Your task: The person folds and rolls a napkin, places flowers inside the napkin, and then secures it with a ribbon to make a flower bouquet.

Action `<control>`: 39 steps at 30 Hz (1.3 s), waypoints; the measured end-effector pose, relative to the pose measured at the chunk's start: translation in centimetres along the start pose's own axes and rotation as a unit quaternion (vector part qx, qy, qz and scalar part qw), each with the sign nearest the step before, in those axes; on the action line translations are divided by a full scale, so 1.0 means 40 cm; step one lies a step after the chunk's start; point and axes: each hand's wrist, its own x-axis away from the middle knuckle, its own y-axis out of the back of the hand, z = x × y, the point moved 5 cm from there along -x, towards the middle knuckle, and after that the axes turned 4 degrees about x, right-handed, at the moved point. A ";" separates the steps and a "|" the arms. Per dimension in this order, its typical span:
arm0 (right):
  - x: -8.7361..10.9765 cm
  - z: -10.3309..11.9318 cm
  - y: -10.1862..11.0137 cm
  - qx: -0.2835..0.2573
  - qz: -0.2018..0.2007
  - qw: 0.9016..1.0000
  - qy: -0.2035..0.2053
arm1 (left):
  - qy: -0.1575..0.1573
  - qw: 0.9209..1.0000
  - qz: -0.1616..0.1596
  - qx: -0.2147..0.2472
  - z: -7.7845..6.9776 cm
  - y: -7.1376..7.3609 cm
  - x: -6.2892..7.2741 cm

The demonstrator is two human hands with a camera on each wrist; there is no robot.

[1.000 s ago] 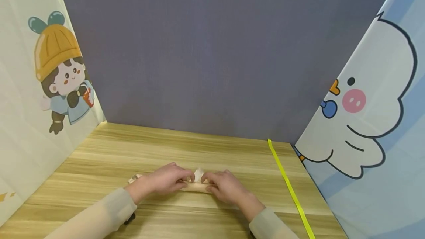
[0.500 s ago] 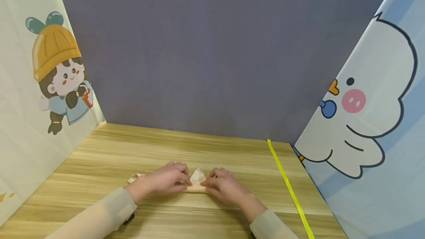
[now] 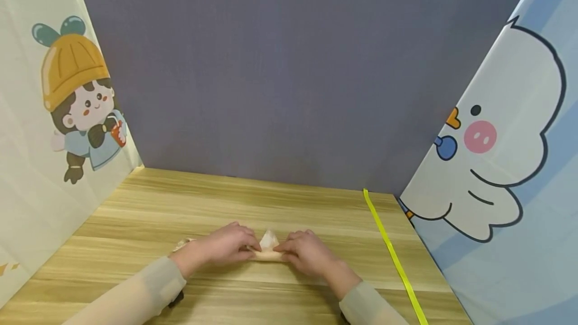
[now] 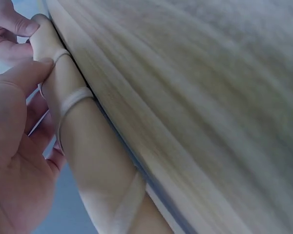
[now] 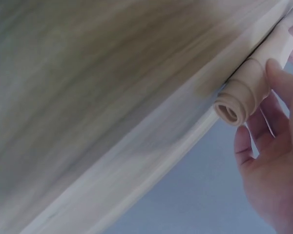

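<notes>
A beige roll of soft sheet material (image 3: 269, 256), wound in spiral layers, lies crosswise on the wooden table. A pale triangular tip (image 3: 269, 239) sticks out from its far side, between the two hands. My left hand (image 3: 229, 245) holds the roll left of the tip, thumb on the near side and fingers on the far side. The right hand (image 3: 309, 252) holds it the same way on the right. In the right wrist view the coiled end (image 5: 230, 111) of the roll shows beside the thumb. The left wrist view shows overlapping bands along the roll (image 4: 83, 126).
A small whitish crumpled piece (image 3: 184, 244) shows just beyond the left wrist. Yellow tape (image 3: 393, 252) runs along the right part of the table (image 3: 203, 199). A grey panel (image 3: 271, 74) stands at the back, with cartoon-printed cloths on both sides.
The fingertips have spread slightly apart, and more of the pale triangular tip shows between the hands. Both hands stay at the roll.
</notes>
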 end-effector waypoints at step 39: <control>0.003 -0.005 -0.007 -0.067 -0.020 0.998 0.012 | 0.032 0.999 0.002 0.021 0.014 -0.019 -0.014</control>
